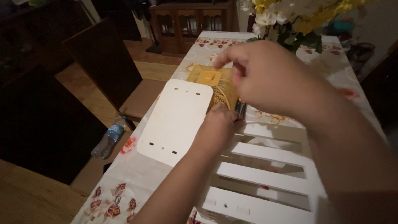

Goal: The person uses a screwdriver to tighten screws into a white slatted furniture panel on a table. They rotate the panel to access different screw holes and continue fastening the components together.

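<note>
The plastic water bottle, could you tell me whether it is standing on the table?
No, the water bottle lies on its side on a chair seat to the left of the table, beside the flowered tablecloth's edge.

Clear plastic bottle [108, 138], blue cap, pale label band, lying on chair seat, left of table. No signs, no screens.
</note>
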